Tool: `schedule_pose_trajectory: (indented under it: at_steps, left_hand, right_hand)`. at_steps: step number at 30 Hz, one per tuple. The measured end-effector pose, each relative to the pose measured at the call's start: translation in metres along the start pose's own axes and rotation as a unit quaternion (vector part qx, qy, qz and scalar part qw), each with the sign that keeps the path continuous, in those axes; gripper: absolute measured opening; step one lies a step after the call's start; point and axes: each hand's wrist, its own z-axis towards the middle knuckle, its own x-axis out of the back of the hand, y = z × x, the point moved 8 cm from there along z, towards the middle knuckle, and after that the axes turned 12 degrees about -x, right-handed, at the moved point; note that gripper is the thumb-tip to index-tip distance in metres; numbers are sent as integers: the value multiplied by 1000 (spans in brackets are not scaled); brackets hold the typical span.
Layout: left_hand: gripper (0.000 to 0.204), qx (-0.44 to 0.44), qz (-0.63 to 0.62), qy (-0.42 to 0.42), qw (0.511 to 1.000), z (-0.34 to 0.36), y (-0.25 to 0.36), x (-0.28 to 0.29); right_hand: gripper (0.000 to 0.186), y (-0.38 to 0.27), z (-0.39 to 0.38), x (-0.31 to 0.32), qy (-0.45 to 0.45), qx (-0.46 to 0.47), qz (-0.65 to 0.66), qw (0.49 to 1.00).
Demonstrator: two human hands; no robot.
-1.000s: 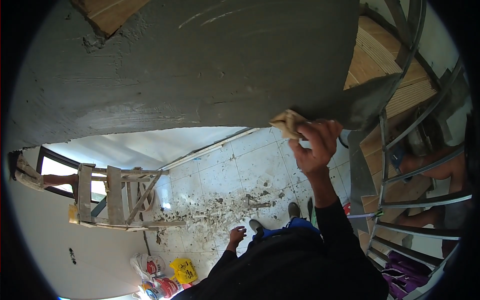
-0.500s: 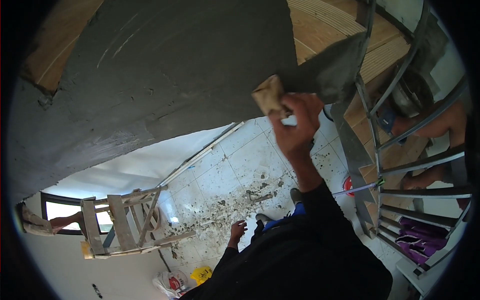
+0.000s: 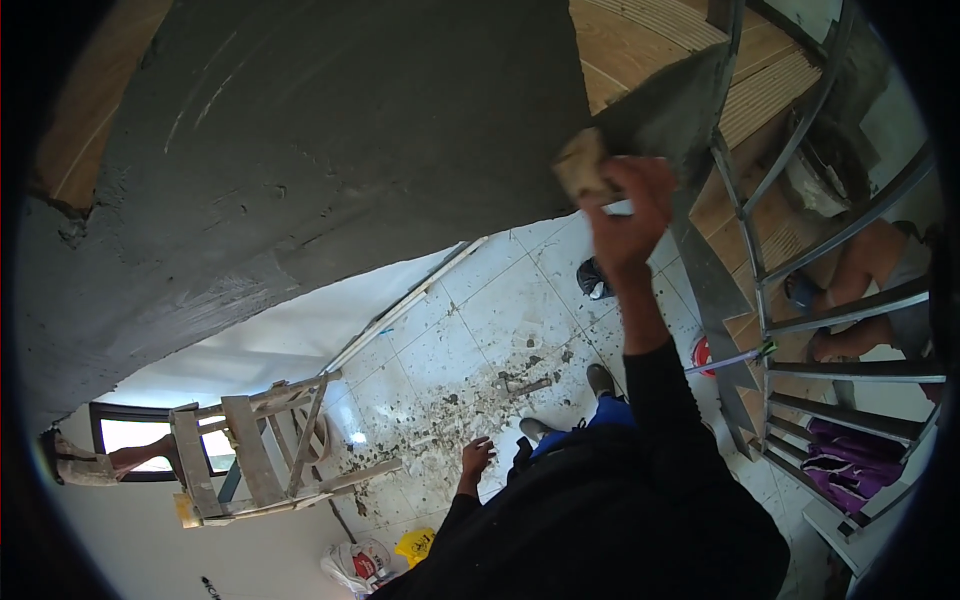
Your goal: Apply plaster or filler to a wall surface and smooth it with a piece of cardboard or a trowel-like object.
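My right hand (image 3: 632, 215) grips a tan, sponge-like pad (image 3: 578, 165) against the wet grey plaster (image 3: 380, 120) of an overhead sloping surface, close to its edge beside the curved stair. The pad and fingers are slightly blurred. Down by my body, my left hand (image 3: 477, 456) hangs with fingers apart, holding nothing. Wood-look treads (image 3: 760, 105) show at the upper right, along the plastered edge.
A curved metal railing (image 3: 755, 260) runs down the right, with another person (image 3: 860, 265) behind it. A wooden scaffold (image 3: 260, 450) bears a person's leg (image 3: 130, 458) at left. Buckets (image 3: 703, 355), bags (image 3: 415, 545) and debris lie on the dirty tiled floor (image 3: 480, 340).
My right hand has moved upward with the pad along the plaster, swinging slightly right since half a second ago. The view has turned, and a black bag has come into sight below the plastered edge.
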Motion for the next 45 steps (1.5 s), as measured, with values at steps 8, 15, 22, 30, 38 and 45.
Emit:
schedule_pose_trajectory:
  at_steps: [8,15,22,30,38,45]
  left_hand:
    - [40,-17,-35,16,999,-1,12,-2]
    - [38,-3,9,-8,1000,-4,6,-4]
    - [37,-33,10,-8,999,6,22,-10]
    - [39,-8,-18,2,1000,-2,17,-15]
    - [37,17,-3,-2,1000,-12,7,-16]
    - [39,3,-10,15,1000,-9,12,-4]
  right_hand:
    - [19,96,-5,30,74,-256,60,962]
    - [18,8,8,2,9,-108,85,990]
    - [30,82,19,21,42,-220,76,972]
    - [26,171,-33,36,51,-250,45,966]
    - [30,98,-25,12,25,-138,14,990]
    - [27,94,-49,36,13,-182,9,983]
